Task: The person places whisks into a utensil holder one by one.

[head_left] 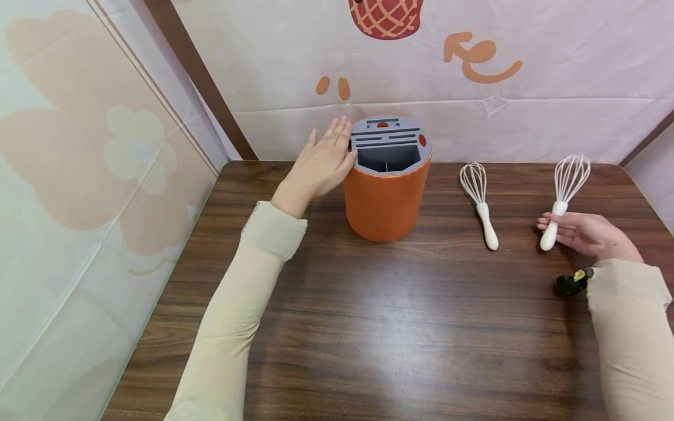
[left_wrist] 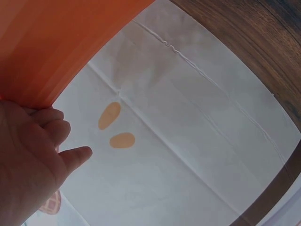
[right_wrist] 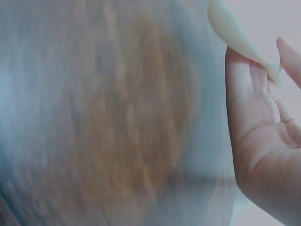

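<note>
An orange utensil holder [head_left: 387, 204] with a grey slotted top [head_left: 389, 140] stands upright at the back of the table. My left hand [head_left: 322, 161] rests against its left side near the rim, fingers extended; in the left wrist view the orange wall [left_wrist: 56, 42] meets the fingers. At the right, my right hand [head_left: 592, 234] pinches a white whisk [head_left: 560, 207] by its handle between thumb and fingers, wires pointing to the back. Part of that handle [right_wrist: 235, 35] shows across the fingers in the right wrist view. A second white whisk [head_left: 481, 207] lies between holder and right hand.
The brown wooden table [head_left: 400, 327] reaches to a printed cloth wall [head_left: 553, 70] behind the holder. Another cloth panel [head_left: 79, 204] borders the left side. A small black device [head_left: 573, 283] sits at the right wrist.
</note>
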Motion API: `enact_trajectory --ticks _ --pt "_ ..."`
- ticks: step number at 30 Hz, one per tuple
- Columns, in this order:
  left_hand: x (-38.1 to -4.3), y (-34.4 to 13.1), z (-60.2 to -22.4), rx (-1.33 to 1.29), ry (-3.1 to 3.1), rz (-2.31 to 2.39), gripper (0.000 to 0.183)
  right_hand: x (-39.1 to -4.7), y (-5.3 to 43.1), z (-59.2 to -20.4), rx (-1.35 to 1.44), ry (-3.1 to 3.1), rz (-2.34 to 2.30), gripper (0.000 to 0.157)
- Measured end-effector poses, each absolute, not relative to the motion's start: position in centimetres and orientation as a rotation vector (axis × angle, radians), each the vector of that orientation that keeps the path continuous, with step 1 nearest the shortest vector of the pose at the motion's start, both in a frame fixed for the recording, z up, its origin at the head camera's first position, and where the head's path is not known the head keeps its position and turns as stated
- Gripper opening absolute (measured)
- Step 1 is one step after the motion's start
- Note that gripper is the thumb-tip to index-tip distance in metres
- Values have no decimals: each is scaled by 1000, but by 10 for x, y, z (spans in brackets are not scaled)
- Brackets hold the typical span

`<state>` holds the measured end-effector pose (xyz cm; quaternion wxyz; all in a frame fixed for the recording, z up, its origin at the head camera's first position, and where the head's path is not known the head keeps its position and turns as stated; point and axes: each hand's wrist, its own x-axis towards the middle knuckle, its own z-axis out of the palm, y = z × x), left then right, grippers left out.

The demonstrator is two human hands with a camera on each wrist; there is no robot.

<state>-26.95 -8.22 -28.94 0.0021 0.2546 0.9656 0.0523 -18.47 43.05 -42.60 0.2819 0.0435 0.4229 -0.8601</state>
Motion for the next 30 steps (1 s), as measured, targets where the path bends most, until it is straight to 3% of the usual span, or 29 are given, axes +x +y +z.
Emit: enact_trajectory --ticks 30 --pt "-268 -83 -288 802 3025 181 62 -184 379 -380 144 1274 -2490 28"
